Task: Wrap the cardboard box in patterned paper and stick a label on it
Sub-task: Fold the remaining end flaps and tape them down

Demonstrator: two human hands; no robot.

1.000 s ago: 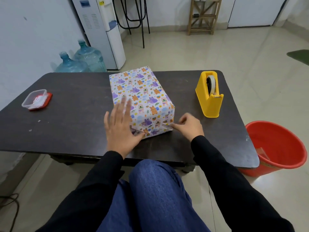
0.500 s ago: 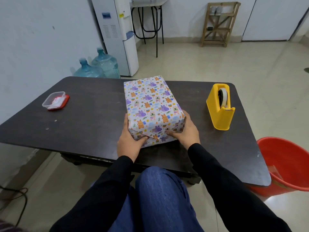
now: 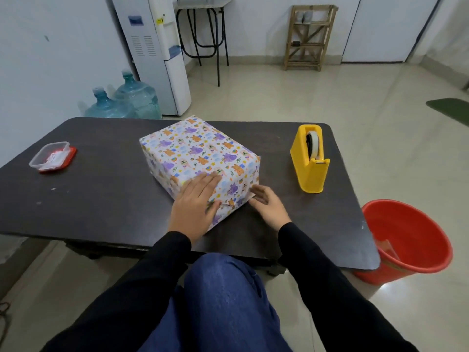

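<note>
A box wrapped in white paper printed with purple and orange animals (image 3: pixel 198 156) lies on the dark table (image 3: pixel 101 199), turned at an angle with one corner toward me. My left hand (image 3: pixel 194 207) rests flat on the box's near top edge, fingers straight. My right hand (image 3: pixel 266 204) sits at the box's near right corner, fingers loosely bent and touching a small paper flap there. A clear tub with a red lid (image 3: pixel 52 156), holding small white pieces, stands at the table's left.
A yellow tape dispenser (image 3: pixel 311 161) stands upright on the table's right side. A red bucket (image 3: pixel 406 241) sits on the floor past the right edge. Water bottles (image 3: pixel 124 102) and a dispenser stand behind the table. My knees are under the near edge.
The box has been rotated so a corner points toward me. My left hand moved from gripping its side onto the top; my right hand shifted to the near right corner.
</note>
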